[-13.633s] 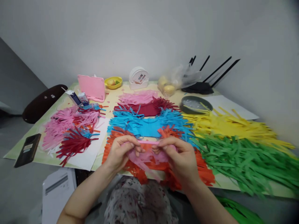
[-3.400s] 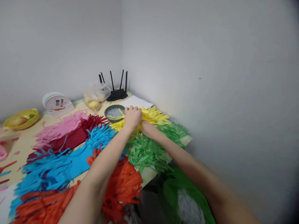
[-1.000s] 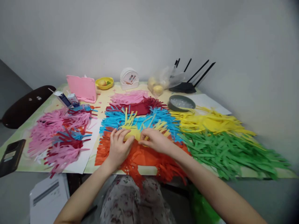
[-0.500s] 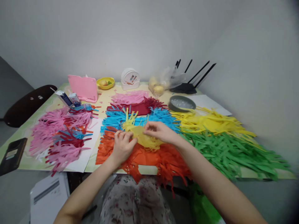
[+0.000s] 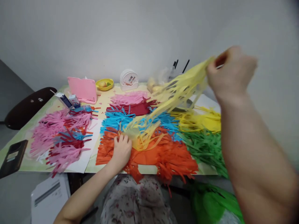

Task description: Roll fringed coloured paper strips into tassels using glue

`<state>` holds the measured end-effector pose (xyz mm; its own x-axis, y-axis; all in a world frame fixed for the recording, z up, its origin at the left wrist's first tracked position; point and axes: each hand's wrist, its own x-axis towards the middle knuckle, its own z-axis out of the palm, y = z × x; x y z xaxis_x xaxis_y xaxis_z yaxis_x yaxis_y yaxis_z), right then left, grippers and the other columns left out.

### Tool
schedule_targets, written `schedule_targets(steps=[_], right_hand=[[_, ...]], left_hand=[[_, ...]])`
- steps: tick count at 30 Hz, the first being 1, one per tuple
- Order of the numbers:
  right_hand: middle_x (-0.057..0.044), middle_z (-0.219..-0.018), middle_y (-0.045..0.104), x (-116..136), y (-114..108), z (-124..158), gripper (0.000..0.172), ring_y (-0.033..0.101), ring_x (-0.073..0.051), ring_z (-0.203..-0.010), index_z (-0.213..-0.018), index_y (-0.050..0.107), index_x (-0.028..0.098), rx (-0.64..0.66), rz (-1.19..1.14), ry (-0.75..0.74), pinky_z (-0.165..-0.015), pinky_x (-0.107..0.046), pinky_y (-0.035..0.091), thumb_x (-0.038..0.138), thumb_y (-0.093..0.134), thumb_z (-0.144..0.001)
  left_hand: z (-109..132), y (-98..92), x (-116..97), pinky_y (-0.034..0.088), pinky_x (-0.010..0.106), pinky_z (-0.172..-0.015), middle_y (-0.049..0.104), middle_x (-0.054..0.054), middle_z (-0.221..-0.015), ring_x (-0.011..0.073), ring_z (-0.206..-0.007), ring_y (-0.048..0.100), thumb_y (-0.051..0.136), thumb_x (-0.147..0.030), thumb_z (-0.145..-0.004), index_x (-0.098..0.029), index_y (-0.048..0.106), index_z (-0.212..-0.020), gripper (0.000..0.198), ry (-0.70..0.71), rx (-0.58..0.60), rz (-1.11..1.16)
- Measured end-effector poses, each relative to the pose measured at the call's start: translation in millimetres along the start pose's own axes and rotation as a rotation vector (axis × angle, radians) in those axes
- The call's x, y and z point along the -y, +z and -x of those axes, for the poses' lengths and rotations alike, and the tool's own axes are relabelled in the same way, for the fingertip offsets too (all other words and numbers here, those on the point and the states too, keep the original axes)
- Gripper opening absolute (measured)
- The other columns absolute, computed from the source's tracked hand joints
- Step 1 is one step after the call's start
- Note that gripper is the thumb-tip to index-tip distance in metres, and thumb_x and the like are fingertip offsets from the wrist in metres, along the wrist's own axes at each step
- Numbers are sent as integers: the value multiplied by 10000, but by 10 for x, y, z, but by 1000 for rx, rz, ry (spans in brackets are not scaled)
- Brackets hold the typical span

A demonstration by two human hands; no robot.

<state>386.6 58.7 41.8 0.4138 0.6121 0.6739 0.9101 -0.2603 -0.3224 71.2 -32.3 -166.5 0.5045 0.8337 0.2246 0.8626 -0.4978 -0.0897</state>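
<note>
The right hand (image 5: 230, 73), raised high at the far right and blurred, pinches one end of a yellow fringed paper strip (image 5: 173, 93). The strip slants down leftward to the left hand (image 5: 121, 149), which presses its near end onto the orange fringed paper (image 5: 161, 154) on the surface (image 5: 30, 165). The strip hides much of the grey bowl behind it.

Soft, even indoor light — raised right hand (image 5: 230, 73) motion-blurred, corners darkened.

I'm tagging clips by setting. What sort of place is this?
Likely a home room turned craft corner: a yellow plastic bowl of fruit and black router antennas by the wall, and a table piled with fringed coloured paper, one yellow fringed paper sheet lifted in the right hand.
</note>
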Motion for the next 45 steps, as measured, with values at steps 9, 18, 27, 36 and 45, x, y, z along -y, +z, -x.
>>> schedule_targets(steps=[9,18,27,36,45], right_hand=[[-138,-764,653,417,-281,645,226,641,-283,-713,-995,631,156,195,315,-590,-521,-308,326,200,417,-936],[-61,-732,618,764,-336,1404,194,569,-184,-675,-859,581,176,420,-78,-1200,-567,-286,333,21,465,-874],[-97,-1055,707,628,-237,1365,360,662,-227,-875,-1132,608,189,671,-516,-714,-721,-308,486,396,635,-839],[-26,-710,679,566,-138,1402,131,613,-166,-636,-765,586,200,630,-357,-661,-572,-238,370,223,527,-879],[-15,-690,649,585,-396,1428,143,582,-161,-609,-784,561,210,593,-195,-850,-536,-250,300,237,503,-912]], left_hand=[[-85,-561,83,471,474,-904,652,115,-1099,288,-1069,563,548,-248,-896,-183,643,-1078,215,-1,-2,330],[-544,-847,-104,457,360,-978,693,89,-1151,229,-1073,606,515,-147,-839,-152,635,-1147,331,-93,-268,833],[-499,-892,317,441,242,-654,692,4,-746,156,-690,595,483,-227,-854,-152,688,-801,224,-64,-19,914],[-375,-1069,682,454,297,-726,646,50,-841,205,-804,591,586,-259,-823,-165,625,-804,103,-65,-20,527],[-593,-1051,449,401,261,-708,564,-20,-758,154,-752,526,621,-291,-824,-184,526,-772,153,123,-31,763]])
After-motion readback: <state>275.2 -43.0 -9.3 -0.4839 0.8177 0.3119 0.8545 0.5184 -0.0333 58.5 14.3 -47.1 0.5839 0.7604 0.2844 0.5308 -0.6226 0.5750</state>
